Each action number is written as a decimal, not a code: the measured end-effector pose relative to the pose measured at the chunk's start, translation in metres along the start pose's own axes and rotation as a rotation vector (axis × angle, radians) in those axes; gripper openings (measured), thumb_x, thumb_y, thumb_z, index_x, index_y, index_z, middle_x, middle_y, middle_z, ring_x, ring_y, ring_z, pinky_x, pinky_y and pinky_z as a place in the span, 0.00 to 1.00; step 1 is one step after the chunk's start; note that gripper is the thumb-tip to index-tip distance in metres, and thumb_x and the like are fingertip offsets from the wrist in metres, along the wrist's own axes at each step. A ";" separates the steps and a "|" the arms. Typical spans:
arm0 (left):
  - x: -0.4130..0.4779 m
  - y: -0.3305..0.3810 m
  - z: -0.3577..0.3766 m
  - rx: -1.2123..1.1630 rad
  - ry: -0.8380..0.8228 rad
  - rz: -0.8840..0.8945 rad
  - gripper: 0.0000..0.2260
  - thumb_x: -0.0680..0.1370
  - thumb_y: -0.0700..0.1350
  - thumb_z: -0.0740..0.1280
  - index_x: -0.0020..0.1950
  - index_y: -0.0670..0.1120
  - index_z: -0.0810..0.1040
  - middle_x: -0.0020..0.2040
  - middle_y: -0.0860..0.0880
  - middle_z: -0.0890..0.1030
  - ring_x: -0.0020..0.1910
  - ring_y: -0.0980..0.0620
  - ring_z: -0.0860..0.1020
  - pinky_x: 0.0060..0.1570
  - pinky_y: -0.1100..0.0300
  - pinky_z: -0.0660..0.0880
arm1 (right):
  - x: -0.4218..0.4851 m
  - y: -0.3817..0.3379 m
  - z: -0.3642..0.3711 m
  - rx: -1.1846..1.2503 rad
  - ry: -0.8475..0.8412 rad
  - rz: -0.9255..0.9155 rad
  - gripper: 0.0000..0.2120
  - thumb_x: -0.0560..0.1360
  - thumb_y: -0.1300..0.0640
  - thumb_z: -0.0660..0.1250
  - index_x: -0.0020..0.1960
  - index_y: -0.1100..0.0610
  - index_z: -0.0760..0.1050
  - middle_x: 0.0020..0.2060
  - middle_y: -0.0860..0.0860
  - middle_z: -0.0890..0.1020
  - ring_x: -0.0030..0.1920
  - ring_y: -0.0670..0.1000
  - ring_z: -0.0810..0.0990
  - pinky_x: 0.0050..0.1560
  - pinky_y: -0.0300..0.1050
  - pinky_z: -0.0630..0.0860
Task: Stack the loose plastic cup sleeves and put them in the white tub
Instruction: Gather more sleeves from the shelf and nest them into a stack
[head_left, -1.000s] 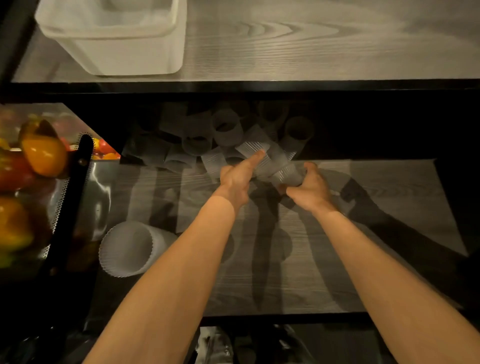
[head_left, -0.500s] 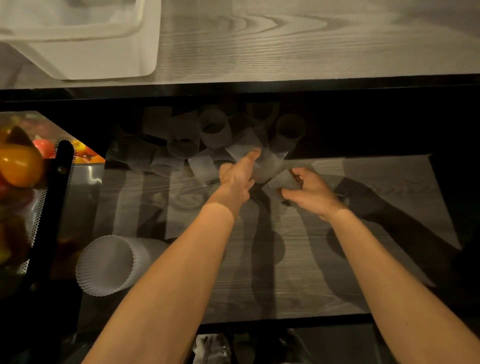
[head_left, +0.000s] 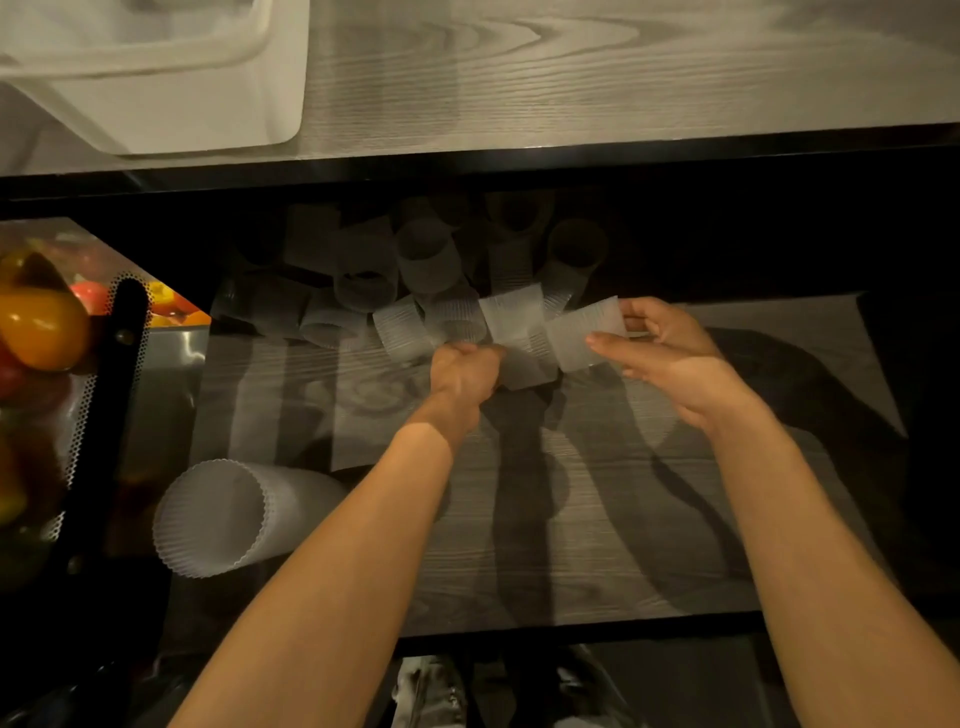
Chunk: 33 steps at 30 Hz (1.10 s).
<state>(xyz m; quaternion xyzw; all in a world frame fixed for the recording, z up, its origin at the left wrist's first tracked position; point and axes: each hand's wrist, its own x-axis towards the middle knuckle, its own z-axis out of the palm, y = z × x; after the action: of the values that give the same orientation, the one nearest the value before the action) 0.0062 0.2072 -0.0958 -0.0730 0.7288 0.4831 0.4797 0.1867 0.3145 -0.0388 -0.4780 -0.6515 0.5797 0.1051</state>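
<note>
Several loose ribbed translucent cup sleeves (head_left: 363, 280) lie in a heap at the back of the lower wooden shelf (head_left: 597, 519), partly in shadow. My right hand (head_left: 660, 353) pinches one sleeve (head_left: 582, 338) lifted off the heap. My left hand (head_left: 465, 371) is curled round the lower end of another sleeve (head_left: 519, 332) just left of it. A stack of nested sleeves (head_left: 228, 517) lies on its side at the shelf's front left. The white tub (head_left: 171, 78) stands on the upper wooden shelf at top left.
A black perforated metal bracket (head_left: 111, 374) runs along the left of the shelf, with orange and red peppers (head_left: 41, 327) beyond it. The dark front edge of the upper shelf (head_left: 519, 161) overhangs the heap. Bare wood lies in front of my hands.
My right hand has lifted a sleeve off the heap and moved right. My left hand has closed on a second sleeve. The camera has shifted so the tub sits further left.
</note>
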 end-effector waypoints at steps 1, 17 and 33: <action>0.001 -0.004 0.000 0.064 0.013 0.033 0.11 0.77 0.40 0.73 0.55 0.45 0.73 0.56 0.42 0.82 0.56 0.45 0.82 0.61 0.51 0.80 | 0.001 0.003 0.003 0.027 0.026 0.017 0.25 0.72 0.51 0.78 0.67 0.51 0.75 0.60 0.46 0.79 0.59 0.46 0.79 0.52 0.42 0.77; -0.019 -0.033 -0.020 0.607 0.037 0.470 0.21 0.73 0.47 0.76 0.63 0.47 0.75 0.57 0.52 0.80 0.53 0.55 0.79 0.49 0.68 0.74 | -0.001 0.038 0.043 0.239 0.028 0.034 0.24 0.74 0.60 0.75 0.69 0.52 0.73 0.60 0.48 0.79 0.59 0.45 0.80 0.52 0.38 0.76; -0.026 -0.040 -0.044 0.530 0.117 0.435 0.15 0.75 0.34 0.68 0.58 0.48 0.76 0.53 0.53 0.78 0.55 0.52 0.78 0.57 0.58 0.76 | 0.004 0.037 0.061 -0.246 -0.130 0.084 0.42 0.71 0.74 0.68 0.78 0.47 0.63 0.74 0.48 0.69 0.74 0.51 0.68 0.61 0.49 0.78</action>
<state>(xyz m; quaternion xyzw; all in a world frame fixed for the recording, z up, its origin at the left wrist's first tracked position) 0.0149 0.1426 -0.0977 0.1835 0.8537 0.3629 0.3252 0.1609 0.2726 -0.0906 -0.4753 -0.7026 0.5292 -0.0211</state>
